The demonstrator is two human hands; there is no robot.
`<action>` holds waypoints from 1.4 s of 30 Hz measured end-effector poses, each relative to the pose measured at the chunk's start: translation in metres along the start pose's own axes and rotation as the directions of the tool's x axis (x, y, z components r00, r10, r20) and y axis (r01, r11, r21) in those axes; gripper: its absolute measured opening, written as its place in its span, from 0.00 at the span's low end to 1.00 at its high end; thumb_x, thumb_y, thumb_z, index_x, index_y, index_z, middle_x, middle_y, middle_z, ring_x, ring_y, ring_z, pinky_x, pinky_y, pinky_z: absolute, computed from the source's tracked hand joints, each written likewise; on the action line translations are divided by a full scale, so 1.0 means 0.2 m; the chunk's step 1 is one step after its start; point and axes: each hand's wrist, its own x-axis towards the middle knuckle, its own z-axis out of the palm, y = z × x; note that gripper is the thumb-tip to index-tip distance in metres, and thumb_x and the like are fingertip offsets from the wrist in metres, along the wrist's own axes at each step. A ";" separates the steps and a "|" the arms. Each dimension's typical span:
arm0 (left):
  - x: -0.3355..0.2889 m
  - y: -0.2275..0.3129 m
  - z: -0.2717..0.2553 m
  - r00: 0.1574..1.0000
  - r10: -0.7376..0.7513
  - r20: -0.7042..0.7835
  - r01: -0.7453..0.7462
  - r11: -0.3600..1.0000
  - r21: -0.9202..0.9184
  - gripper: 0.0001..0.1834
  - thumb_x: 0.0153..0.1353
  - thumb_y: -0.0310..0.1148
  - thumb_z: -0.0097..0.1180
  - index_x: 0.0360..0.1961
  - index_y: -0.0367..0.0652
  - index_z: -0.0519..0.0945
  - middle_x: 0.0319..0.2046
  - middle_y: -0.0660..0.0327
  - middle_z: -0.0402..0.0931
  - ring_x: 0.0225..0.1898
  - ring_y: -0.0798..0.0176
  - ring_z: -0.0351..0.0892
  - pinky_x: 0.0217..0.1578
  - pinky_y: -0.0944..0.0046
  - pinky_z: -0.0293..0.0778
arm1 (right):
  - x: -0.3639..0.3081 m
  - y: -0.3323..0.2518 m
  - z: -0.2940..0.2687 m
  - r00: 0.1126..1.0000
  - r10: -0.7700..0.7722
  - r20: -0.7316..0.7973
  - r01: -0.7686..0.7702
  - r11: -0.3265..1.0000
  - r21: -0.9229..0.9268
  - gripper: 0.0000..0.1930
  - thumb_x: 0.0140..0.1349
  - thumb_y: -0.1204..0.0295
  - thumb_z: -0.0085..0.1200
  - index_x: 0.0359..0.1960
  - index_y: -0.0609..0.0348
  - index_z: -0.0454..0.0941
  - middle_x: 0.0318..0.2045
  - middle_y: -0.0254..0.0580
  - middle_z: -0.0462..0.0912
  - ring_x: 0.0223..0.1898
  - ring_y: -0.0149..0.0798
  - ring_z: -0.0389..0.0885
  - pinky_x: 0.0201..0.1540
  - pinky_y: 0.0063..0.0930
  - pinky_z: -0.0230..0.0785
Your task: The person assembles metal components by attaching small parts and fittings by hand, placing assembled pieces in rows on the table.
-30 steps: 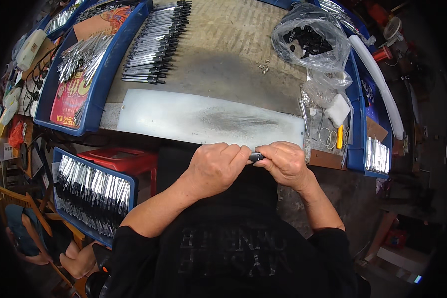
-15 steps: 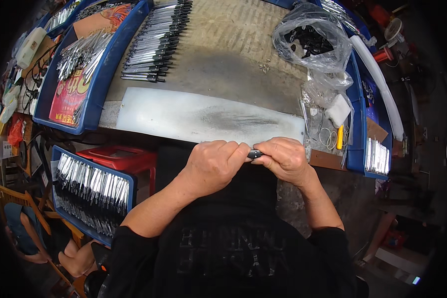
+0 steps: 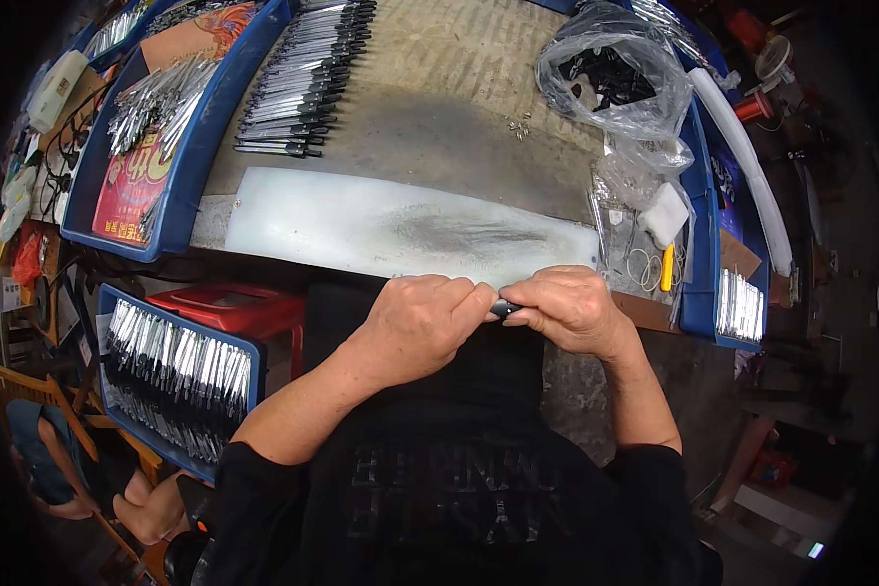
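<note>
1. Hands pinching: left hand (image 3: 425, 317) and right hand (image 3: 566, 311) meet at the fingertips, both gripping one small dark piece (image 3: 504, 309); most of it is hidden.
2. Location: piece held at the near edge of the surface (image 3: 439, 73), toward the right corner. Contact with the white sheet (image 3: 313, 220): cannot tell.
3. Step, judged: two-handed fitting or twisting, probably of a pen part.
4. Next move, judged: calls for steady left fingers while the right ones turn or press in line.
5. Counted: one white sheet along the near edge; one yellow handle (image 3: 667, 267) and one white block (image 3: 662, 217) near the right edge.
6. Blue trays (image 3: 190, 186): at least three, two left, one right.
7. Not countable: pens (image 3: 308, 78) in an overlapping row, far left corner; metal bits (image 3: 520, 127), right of centre, too small; black parts (image 3: 620, 83), heaped in one clear bag (image 3: 576, 103), far right corner.
</note>
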 end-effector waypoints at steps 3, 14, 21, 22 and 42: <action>0.00 0.02 0.00 1.000 -0.008 -0.020 0.008 1.000 0.021 0.08 0.49 0.29 0.59 0.27 0.41 0.72 0.14 0.63 0.64 0.15 0.63 0.69 0.15 0.64 0.65 | -0.01 0.00 0.02 0.996 -0.008 -0.085 0.008 1.000 0.003 0.11 0.48 0.71 0.62 0.32 0.62 0.77 0.20 0.42 0.78 0.22 0.42 0.78 0.25 0.30 0.70; -0.01 0.00 0.01 0.999 -0.021 -0.038 0.024 0.996 0.082 0.08 0.50 0.30 0.59 0.27 0.40 0.73 0.16 0.62 0.66 0.16 0.63 0.70 0.16 0.64 0.65 | -0.03 0.00 0.09 0.980 0.059 -0.189 -0.068 0.997 -0.044 0.11 0.48 0.71 0.62 0.31 0.62 0.78 0.19 0.41 0.78 0.22 0.41 0.79 0.25 0.29 0.70; -0.01 0.00 0.02 0.999 -0.008 -0.050 0.013 0.994 0.107 0.07 0.49 0.29 0.59 0.27 0.40 0.73 0.15 0.63 0.63 0.15 0.63 0.68 0.15 0.65 0.64 | -0.02 0.03 0.06 0.991 0.018 -0.132 -0.021 1.000 -0.017 0.11 0.47 0.71 0.63 0.31 0.62 0.78 0.20 0.41 0.78 0.23 0.41 0.79 0.26 0.30 0.71; -0.02 0.00 0.02 0.998 -0.007 -0.061 0.014 0.993 0.117 0.07 0.49 0.29 0.59 0.27 0.40 0.73 0.15 0.63 0.63 0.15 0.63 0.68 0.15 0.65 0.63 | -0.02 0.03 0.06 0.991 0.016 -0.130 -0.019 1.000 -0.017 0.11 0.47 0.71 0.63 0.31 0.62 0.78 0.20 0.41 0.78 0.23 0.41 0.79 0.26 0.30 0.71; 0.00 -0.02 0.03 0.998 -0.004 -0.070 0.011 0.995 0.094 0.07 0.50 0.29 0.59 0.27 0.40 0.73 0.14 0.63 0.64 0.15 0.62 0.69 0.15 0.64 0.64 | -0.02 0.04 0.07 0.985 0.033 -0.170 -0.043 0.997 -0.057 0.11 0.47 0.73 0.63 0.32 0.62 0.78 0.21 0.42 0.79 0.24 0.41 0.80 0.27 0.30 0.71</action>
